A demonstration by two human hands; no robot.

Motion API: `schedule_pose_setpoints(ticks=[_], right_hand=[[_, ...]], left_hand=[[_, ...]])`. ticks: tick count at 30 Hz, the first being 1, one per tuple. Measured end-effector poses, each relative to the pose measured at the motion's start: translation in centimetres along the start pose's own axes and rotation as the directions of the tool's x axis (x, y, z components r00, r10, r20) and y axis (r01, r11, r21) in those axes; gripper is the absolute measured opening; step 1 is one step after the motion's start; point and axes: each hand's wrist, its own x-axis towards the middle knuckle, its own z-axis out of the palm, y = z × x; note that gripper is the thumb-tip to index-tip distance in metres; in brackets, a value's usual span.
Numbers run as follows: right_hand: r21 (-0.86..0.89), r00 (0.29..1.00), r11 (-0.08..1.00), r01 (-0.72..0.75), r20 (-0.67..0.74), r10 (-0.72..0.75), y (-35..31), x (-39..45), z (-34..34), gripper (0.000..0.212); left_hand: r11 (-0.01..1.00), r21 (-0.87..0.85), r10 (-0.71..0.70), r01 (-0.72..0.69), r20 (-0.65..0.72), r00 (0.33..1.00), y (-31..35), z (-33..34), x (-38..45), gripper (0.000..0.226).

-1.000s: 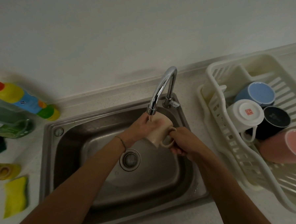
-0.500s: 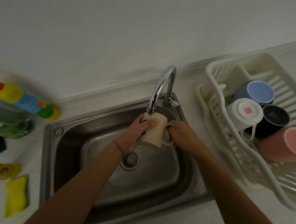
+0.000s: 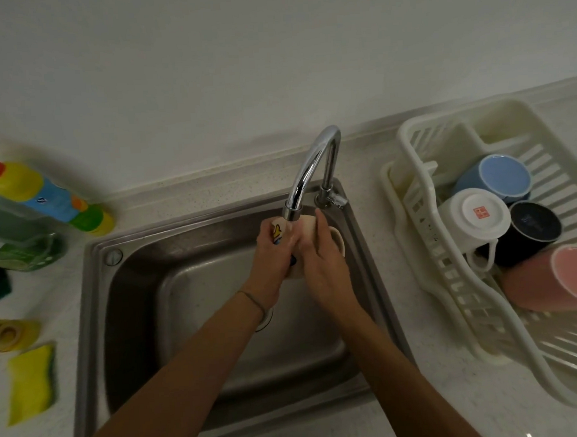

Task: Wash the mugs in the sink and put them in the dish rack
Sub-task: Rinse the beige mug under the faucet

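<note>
Head view: we grip the cream mug [image 3: 306, 227] under the faucet [image 3: 306, 174], left hand [image 3: 275, 252] and right hand [image 3: 317, 250] fingers curled round it; wet ceramic could slip into the sink [image 3: 190, 290].

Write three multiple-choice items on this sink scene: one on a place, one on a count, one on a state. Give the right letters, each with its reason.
1. Where does the yellow sponge lie?
A. in the sink
B. on the counter left of the sink
C. in the dish rack

2. How many mugs are in the dish rack?
A. two
B. four
C. six

3. How is the cream mug held?
A. by both hands under the faucet
B. by one hand over the rack
C. by no hand, on the sink floor

Key:
1 B: the sponge lies on the counter beyond the left rim of the sink.
2 B: blue, white, black and pink mugs lie in the rack.
3 A: the left hand and right hand both grip it below the faucet spout.
</note>
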Motion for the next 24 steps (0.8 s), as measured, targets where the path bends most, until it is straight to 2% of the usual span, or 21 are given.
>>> schedule_pose_setpoints(ticks=[2,5,7,10,14,17,20,22,23,24], right_hand=[[0.079,0.998,0.997,-0.021,-0.051,0.025,0.1,0.7,0.2,0.053],[0.073,0.994,0.997,-0.031,-0.101,0.038,0.5,1.2,0.7,0.049],[0.100,0.990,0.994,-0.033,-0.134,0.046,0.7,1.6,0.9,0.048],[0.147,0.985,0.986,-0.073,-0.145,0.094,0.5,2.2,1.3,0.047],[0.191,0.984,0.980,-0.061,-0.150,0.091,0.5,2.4,1.4,0.037],[0.267,0.983,0.961,-0.065,-0.146,0.107,0.6,2.3,1.2,0.026],[0.377,0.975,0.918,-0.126,-0.121,0.184,0.2,2.3,0.7,0.035],[0.420,0.972,0.894,-0.152,-0.099,0.212,0.1,2.6,0.2,0.040],[0.421,0.973,0.894,-0.153,-0.092,0.210,0.0,2.6,0.1,0.041],[0.410,0.976,0.900,-0.148,-0.088,0.201,0.0,2.5,0.1,0.041]], left_hand=[[0.998,0.062,0.034,-0.031,-0.041,0.999,0.0,0.4,0.0,0.026],[0.994,0.103,0.044,-0.034,-0.100,0.994,0.4,0.8,-0.3,0.024],[0.995,0.077,0.065,-0.062,-0.034,0.997,0.3,0.7,-0.6,0.019],[0.992,0.047,0.115,-0.118,0.054,0.992,0.2,0.5,-1.1,0.042],[0.986,0.102,0.142,-0.134,-0.072,0.987,0.5,0.6,-0.6,0.013],[0.999,0.030,0.025,-0.021,-0.124,0.992,1.1,0.9,-0.1,0.031],[0.998,0.038,0.051,-0.049,-0.048,0.998,1.2,1.3,-0.4,0.022],[0.990,0.075,0.115,-0.118,0.047,0.992,0.9,1.4,-0.8,0.043],[0.990,0.063,0.123,-0.127,0.074,0.990,0.9,1.4,-0.8,0.048],[0.990,0.067,0.119,-0.124,0.073,0.990,1.2,1.5,-0.7,0.043]])
